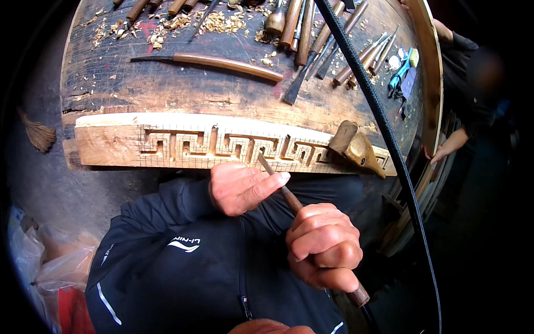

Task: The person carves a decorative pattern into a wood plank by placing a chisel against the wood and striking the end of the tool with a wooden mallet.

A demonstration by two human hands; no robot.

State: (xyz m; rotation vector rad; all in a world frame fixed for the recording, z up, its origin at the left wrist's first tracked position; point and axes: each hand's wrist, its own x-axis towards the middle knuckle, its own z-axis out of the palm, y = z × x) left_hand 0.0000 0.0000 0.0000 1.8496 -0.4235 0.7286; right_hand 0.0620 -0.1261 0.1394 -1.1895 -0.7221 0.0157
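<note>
A curved pale wooden board (105, 146) lies along the bench's near edge. Pencilled grid lines and a carved meander of square grooves cover much of it. My right hand (325, 247) is wrapped around the wooden handle of a chisel (291, 200), whose butt sticks out below the fist. The blade slants up and left, its tip at a groove near the board's middle. My left hand (242, 188) rests by the board's near edge, thumb and fingers closed at the blade; its fingertips are partly hidden. On the board's right part lies a wooden mallet (356, 149).
A long-handled chisel (222, 65) lies behind the board on the worn bench (111, 100). Several more chisels (328, 42) and wood shavings (222, 22) spread farther back. A black cable (370, 92) crosses the right side. Another person's hand (442, 153) touches an upright board (433, 83).
</note>
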